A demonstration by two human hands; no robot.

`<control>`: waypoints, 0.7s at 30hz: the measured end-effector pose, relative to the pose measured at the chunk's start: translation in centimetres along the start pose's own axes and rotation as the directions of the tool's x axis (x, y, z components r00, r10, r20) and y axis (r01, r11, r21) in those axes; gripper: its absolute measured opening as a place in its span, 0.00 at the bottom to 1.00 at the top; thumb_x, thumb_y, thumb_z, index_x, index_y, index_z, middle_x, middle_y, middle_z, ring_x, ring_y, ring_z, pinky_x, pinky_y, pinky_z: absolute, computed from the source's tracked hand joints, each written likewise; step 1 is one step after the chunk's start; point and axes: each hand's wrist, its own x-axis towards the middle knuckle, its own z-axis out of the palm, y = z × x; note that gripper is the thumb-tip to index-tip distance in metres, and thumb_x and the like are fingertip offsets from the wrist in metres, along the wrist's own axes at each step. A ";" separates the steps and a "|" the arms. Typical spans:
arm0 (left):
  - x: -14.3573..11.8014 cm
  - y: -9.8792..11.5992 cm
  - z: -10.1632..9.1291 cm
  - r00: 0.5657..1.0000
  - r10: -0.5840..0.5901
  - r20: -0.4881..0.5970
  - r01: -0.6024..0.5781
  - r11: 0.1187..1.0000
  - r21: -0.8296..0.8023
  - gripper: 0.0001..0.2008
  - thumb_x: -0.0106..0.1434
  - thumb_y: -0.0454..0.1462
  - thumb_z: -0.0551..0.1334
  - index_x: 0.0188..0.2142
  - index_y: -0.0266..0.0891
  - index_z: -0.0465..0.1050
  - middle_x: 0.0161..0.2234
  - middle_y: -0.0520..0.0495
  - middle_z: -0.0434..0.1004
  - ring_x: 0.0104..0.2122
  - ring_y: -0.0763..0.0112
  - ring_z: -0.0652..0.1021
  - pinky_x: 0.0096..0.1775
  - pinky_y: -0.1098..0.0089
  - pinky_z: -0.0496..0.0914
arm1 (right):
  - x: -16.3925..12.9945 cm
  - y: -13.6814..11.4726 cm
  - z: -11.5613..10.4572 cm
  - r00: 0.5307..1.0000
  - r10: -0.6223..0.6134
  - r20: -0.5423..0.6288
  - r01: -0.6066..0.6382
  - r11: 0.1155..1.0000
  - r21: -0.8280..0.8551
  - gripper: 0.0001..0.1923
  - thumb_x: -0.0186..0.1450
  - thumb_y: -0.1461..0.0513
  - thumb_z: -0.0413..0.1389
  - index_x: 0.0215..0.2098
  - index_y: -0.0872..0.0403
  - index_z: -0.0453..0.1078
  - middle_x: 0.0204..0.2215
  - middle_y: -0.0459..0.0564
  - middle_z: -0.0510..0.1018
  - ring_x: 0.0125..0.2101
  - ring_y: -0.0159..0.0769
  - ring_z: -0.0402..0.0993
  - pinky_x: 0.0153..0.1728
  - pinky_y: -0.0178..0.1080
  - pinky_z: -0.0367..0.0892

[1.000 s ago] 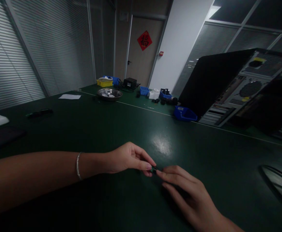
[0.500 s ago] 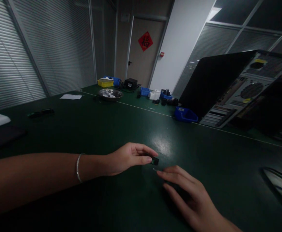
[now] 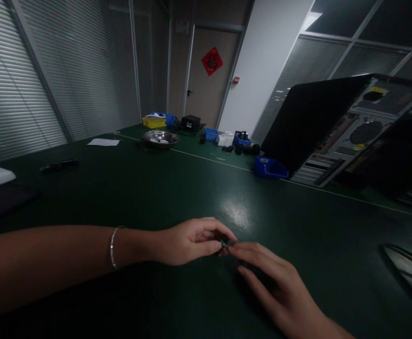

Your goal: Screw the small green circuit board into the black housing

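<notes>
My left hand (image 3: pixel 197 240), wearing a silver bracelet (image 3: pixel 113 247) at the wrist, is closed with thumb and fingers pinching a small black-and-green piece (image 3: pixel 223 244), perhaps a circuit board part. Most of that piece is covered by fingertips. My right hand (image 3: pixel 273 278) rests low over the green table (image 3: pixel 138 188). Its index fingertip meets the piece and the left fingertips, beside a tiny shiny bit too small to name. The right thumb is held apart from the index finger.
A metal bowl (image 3: pixel 160 138) stands toward the back. A blue bin (image 3: pixel 271 168) sits by a computer case (image 3: pixel 329 127) at right. Black cables (image 3: pixel 400 268) lie at right. At left are a dark flat object (image 3: pixel 6 200) and black-and-green parts (image 3: pixel 59 165).
My left hand has come down and slightly right with the small piece, so its fingertips now meet the right index finger. My right hand has hardly moved.
</notes>
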 end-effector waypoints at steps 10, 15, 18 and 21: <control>0.4 -1.3 -0.8 0.983 -0.077 -0.167 0.042 0.978 -0.204 0.13 0.58 0.32 0.66 0.40 0.35 0.65 0.34 0.51 0.72 0.35 0.74 0.76 0.41 0.68 0.70 | -0.3 0.3 0.1 0.998 0.019 -0.054 -0.018 1.000 0.003 0.22 0.67 0.69 0.51 0.57 0.46 0.64 0.48 0.51 0.72 0.46 0.34 0.72 0.45 0.35 0.72; 0.3 -1.5 -0.9 0.980 -0.045 -0.194 0.000 0.975 -0.223 0.14 0.57 0.31 0.67 0.42 0.36 0.67 0.35 0.50 0.74 0.35 0.73 0.78 0.42 0.66 0.71 | -0.1 0.2 0.3 0.998 0.039 -0.048 -0.037 0.999 0.037 0.22 0.67 0.69 0.51 0.57 0.45 0.63 0.45 0.49 0.72 0.43 0.32 0.72 0.43 0.33 0.71; 0.2 -1.6 -0.9 0.980 -0.052 -0.194 0.016 0.984 -0.179 0.15 0.56 0.32 0.67 0.44 0.35 0.71 0.36 0.48 0.75 0.36 0.73 0.78 0.43 0.67 0.72 | 0.0 0.1 0.3 0.998 0.050 -0.031 -0.048 0.998 0.046 0.21 0.68 0.69 0.50 0.56 0.44 0.63 0.45 0.48 0.72 0.43 0.32 0.72 0.43 0.33 0.71; 0.2 -1.6 -0.7 0.979 -0.033 -0.201 0.006 0.991 -0.134 0.12 0.54 0.32 0.69 0.40 0.33 0.76 0.34 0.48 0.75 0.35 0.73 0.79 0.42 0.68 0.72 | 0.0 0.1 0.3 0.998 0.061 -0.008 -0.060 0.997 0.041 0.20 0.68 0.68 0.50 0.56 0.45 0.64 0.45 0.49 0.72 0.43 0.32 0.72 0.42 0.33 0.71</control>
